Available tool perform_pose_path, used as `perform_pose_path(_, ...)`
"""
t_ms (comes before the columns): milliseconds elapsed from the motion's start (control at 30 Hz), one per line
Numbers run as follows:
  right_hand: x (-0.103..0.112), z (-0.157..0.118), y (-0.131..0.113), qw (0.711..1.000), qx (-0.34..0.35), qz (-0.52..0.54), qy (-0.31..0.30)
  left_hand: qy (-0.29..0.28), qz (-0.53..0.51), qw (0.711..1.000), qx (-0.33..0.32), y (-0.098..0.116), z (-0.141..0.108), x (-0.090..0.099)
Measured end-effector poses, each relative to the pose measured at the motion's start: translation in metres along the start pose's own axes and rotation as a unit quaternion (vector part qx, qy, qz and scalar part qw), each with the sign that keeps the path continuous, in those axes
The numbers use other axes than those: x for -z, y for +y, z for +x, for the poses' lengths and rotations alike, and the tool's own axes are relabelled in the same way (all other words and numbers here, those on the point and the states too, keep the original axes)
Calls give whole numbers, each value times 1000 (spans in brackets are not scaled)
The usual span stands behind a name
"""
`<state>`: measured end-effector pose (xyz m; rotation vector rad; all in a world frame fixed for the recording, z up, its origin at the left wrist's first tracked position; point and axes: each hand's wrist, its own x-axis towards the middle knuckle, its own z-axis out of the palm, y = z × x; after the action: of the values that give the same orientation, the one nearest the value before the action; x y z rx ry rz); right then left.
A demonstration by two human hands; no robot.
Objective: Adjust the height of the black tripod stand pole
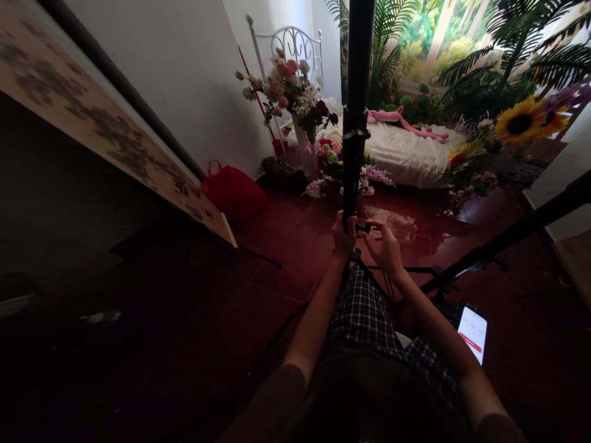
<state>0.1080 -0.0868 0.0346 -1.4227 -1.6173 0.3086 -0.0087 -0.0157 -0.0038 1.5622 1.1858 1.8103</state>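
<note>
- Black pole (355, 74): upright in front of me, rising between my hands and out of view at the top. Its legs, low down by my knees, are hard to make out in the dark.
- My left hand (344, 235): wrapped around the pole low on its length, gripping it.
- My right hand (384, 249): thumb and fingertip pinched on the small black knob (364, 227) at the pole's right side. How firmly, I cannot tell.
- Best practice, I judge: left hand carries the steadying, right hand does only the fine twisting, wrist loose.
- Before easing any knob, I would firm up the left grip; a loosened section could slip down onto my fingers.
- Keep skin clear of the joint. A higher collar (355, 133) sits on the same pole, well above both hands.
- Light is poor here; feel for the knob's resistance rather than trust sight, and stop once snug.
- Elbow care: a lit phone (473, 335) lies near my right forearm, and a slanting dark pole (517, 240) stands beyond it.
</note>
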Motion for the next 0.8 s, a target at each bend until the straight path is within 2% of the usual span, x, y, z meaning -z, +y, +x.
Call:
perform_pose_path(67, 4, -7, 1, 997, 65, -45, -2, 3, -2, 1000, 4, 0, 0, 0)
perform_pose_path(133, 7, -10, 3, 992, 94, -81, -7, 8, -4, 1000, 10, 0, 0, -1)
perform_pose_path(533, -2, 5, 17, 985, 119, -126, 20, 0, -17, 1000, 8, 2, 1, -1)
perform_pose_path(667, 4, 15, 19, 971, 163, -172, 33, 3, -17, 1000, 0, 2, 3, -2)
perform_pose_path(800, 12, 34, 23, 946, 231, -228, 8, 7, -15, 1000, -4, 2, 5, -3)
